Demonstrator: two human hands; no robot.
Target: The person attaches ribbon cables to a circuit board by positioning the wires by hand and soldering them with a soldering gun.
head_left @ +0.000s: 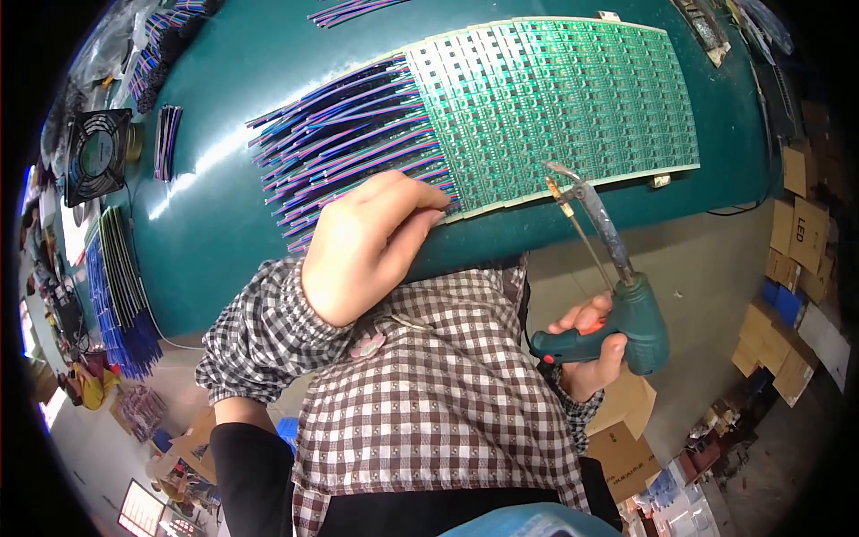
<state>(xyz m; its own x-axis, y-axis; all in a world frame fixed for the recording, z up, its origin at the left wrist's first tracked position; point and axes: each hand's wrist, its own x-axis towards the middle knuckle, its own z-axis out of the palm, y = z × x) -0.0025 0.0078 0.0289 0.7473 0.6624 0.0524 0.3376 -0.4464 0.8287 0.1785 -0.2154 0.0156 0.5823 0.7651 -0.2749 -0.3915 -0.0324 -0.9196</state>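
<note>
One fan [97,156] stands left of the circuit boards [564,107].

From here I make out a brown-and-white checked cloth apron [420,412] with a small pink patch [367,346], black-and-white gingham sleeve covers [268,327] and a black fabric sleeve [253,470].

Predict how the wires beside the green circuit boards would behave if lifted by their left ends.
The wires would likely flop, being long and thin. They'd probably feel light, as each strand looks slender. They might tug at the circuit boards, since their right ends meet them.
</note>
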